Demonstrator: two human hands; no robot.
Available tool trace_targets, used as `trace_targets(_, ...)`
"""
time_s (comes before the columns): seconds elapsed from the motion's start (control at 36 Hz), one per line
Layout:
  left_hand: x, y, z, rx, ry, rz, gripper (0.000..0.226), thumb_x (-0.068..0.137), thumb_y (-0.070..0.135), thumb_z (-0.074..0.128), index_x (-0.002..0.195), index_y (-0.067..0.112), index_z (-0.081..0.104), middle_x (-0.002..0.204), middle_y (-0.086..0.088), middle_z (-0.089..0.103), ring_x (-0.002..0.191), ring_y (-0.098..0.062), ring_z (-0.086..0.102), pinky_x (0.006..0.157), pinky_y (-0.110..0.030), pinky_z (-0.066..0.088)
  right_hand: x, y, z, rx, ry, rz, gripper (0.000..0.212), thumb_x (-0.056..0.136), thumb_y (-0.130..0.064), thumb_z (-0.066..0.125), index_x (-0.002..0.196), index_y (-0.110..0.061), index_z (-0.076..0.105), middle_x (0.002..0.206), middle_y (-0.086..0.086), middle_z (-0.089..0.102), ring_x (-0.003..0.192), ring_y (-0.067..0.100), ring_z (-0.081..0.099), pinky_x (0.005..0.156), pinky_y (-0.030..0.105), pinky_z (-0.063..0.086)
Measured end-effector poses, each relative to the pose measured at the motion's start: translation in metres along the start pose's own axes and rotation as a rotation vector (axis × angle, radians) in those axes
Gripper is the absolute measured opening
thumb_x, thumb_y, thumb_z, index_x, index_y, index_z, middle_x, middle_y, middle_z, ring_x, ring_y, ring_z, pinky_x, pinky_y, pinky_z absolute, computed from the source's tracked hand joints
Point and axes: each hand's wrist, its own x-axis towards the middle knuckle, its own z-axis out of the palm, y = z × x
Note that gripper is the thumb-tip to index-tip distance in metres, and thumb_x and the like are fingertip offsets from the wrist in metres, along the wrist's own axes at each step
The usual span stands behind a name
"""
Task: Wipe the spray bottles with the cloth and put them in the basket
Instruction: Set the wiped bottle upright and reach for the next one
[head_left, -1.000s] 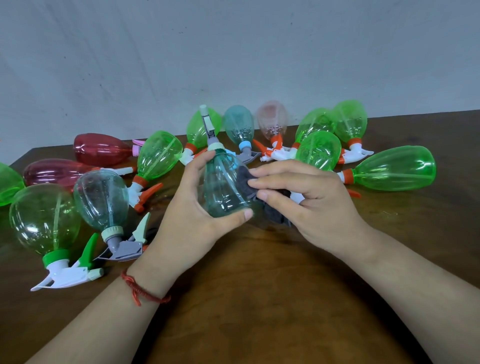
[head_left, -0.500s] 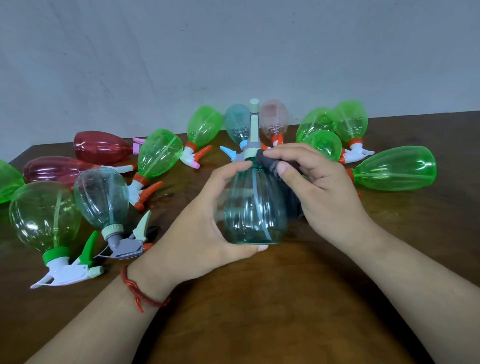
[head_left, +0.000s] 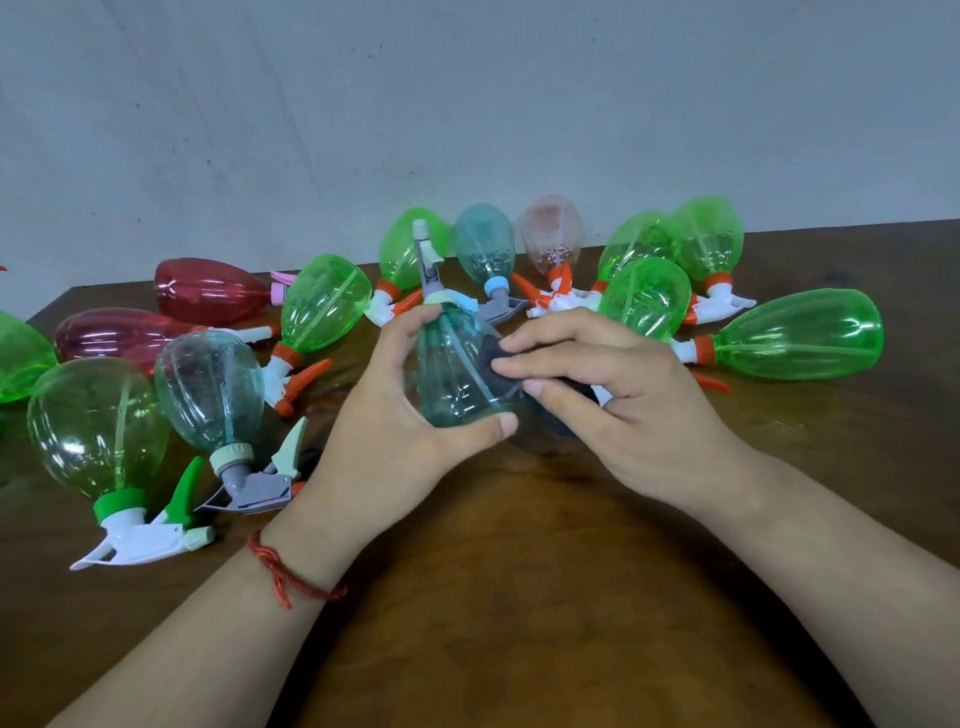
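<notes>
Head view: my left hand (head_left: 395, 415) grips the teal spray bottle (head_left: 452, 374) above the table (head_left: 519, 597), nozzle away. My right hand (head_left: 613, 395) pinches the dark cloth (head_left: 498, 364) against its side. Looks empty, light, thin-walled, slick; best gripped round the belly.

dark wooden table (head_left: 519, 597) before a plain pale wall (head_left: 467, 104).
the table has a brown, grained top with a dull sheen; its far edge runs across the view, and its far left corner shows against the wall. the wall rises directly behind the table's far edge, grey-white and matt, flecked with small dark specks and faint scuffs. light is even and diffuse, paler on the wall above the table than on the tabletop, where only soft shadows lie.
</notes>
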Motion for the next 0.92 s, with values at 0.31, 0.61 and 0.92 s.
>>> trace_targets(0.31, -0.003, 0.008, 0.004, 0.118, 0.064, 0.02, 0.1, 0.07, 0.021, 0.1, 0.15, 0.036, 0.043, 0.131, 0.014, 0.069, 0.114, 0.0, 0.07, 0.087, -0.006, 0.049, 0.001, -0.008, 0.004, -0.245, -0.074, -0.238, 0.025, 0.106, -0.014, 0.062, 0.125, -0.016, 0.078, 0.13, -0.001, 0.069, 0.114, 0.027, 0.059, 0.105, 0.03, 0.044)
trace_targets(0.61, -0.001, 0.005, 0.003, -0.013, 0.064, 0.016, 0.099, 0.069, 0.019, 0.101, 0.149, 0.036, 0.045, 0.134, 0.011, 0.069, 0.118, -0.009, 0.071, 0.104, -0.034, 0.057, 0.001, -0.008, 0.003, -0.254, -0.006, -0.249, 0.025, 0.104, -0.007, 0.064, 0.123, -0.014, 0.078, 0.13, 0.002, 0.068, 0.117, 0.027, 0.06, 0.107, 0.034, 0.045)
trace_targets(0.92, -0.006, 0.007, 0.0, -0.133, -0.076, 0.084, 0.102, 0.074, 0.009, 0.097, 0.156, 0.023, 0.038, 0.151, 0.002, 0.057, 0.135, -0.024, 0.064, 0.109, -0.044, 0.056, 0.003, 0.008, 0.001, 0.3, 0.163, 0.169, 0.028, 0.1, 0.003, 0.067, 0.118, -0.016, 0.077, 0.127, 0.004, 0.069, 0.128, 0.02, 0.063, 0.112, 0.035, 0.047)
